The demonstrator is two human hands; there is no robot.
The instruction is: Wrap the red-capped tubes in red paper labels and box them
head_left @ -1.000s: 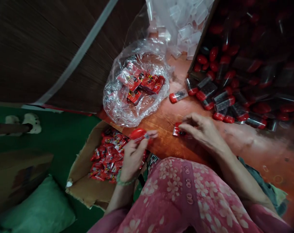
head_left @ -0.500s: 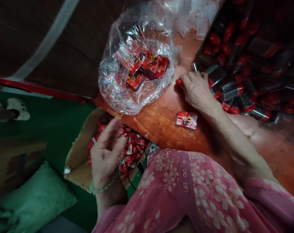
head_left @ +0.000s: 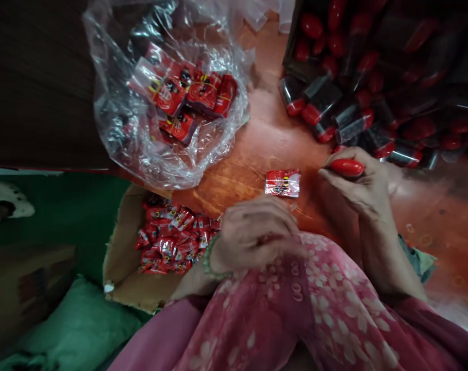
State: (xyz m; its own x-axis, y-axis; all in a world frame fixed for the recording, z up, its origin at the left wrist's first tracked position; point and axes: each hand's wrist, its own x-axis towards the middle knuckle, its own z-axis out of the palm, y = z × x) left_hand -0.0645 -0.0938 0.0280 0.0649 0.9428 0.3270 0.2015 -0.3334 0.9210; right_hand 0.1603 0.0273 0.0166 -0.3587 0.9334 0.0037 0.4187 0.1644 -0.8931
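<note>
My right hand point(head_left: 360, 183) is closed around a red plastic cap point(head_left: 347, 167), rounded and oval like the ends in the pile beside it. Whether a clear body is attached behind it is hidden by my fingers. My left hand point(head_left: 257, 234), smeared by motion, hovers over my lap at the table's near edge. Just beyond it lies a small stack of red printed wrappers point(head_left: 282, 183), flat on the orange table point(head_left: 253, 149). Clear plastic containers with red ends point(head_left: 355, 126) lie heaped up and to the right of my right hand.
A clear plastic bag point(head_left: 149, 159) holding banded bundles of red wrappers point(head_left: 203, 93) stands at the upper left. Below the table edge, a cardboard box point(head_left: 121, 257) contains many red-wrapped pieces point(head_left: 172, 237). A green sack point(head_left: 83, 324) rests on the floor.
My right hand has drawn back from the heap towards me with the red cap in it. The left hand has swung right, from above the cardboard box to the table edge.
</note>
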